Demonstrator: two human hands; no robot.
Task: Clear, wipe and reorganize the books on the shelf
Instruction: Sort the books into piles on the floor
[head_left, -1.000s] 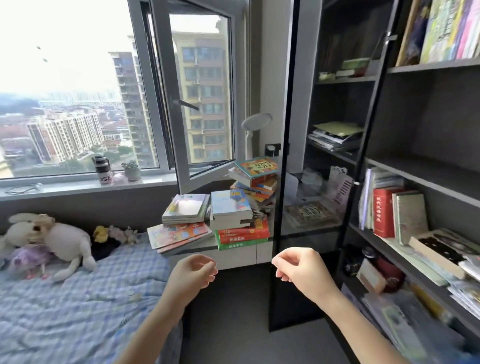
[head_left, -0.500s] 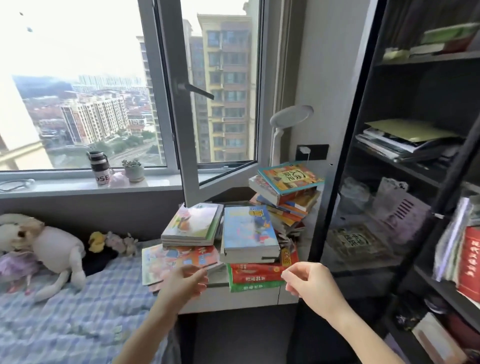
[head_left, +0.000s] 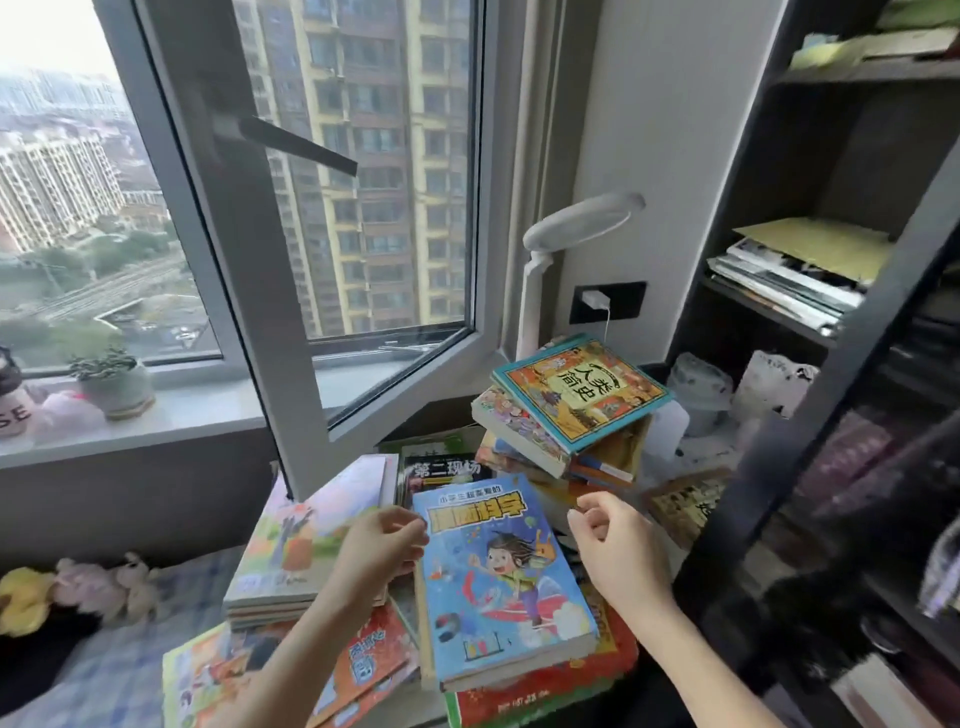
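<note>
A bedroom in a high-rise flat.
A bed (head_left: 119, 680) with a checked sheet and soft toys (head_left: 98, 590) lies under a window (head_left: 249, 291) facing tower blocks (head_left: 374, 156); children's picture books (head_left: 509, 582) pile up beside a white lamp (head_left: 582, 221) and a dark shelf (head_left: 857, 73) holding papers.

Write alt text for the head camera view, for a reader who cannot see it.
A person's left hand and right hand, fingers loosely curled, flank a blue book atop a stack beside an open window. More books lie around it, with a leaning pile behind, and a dark shelf of papers stands to the right.
</note>
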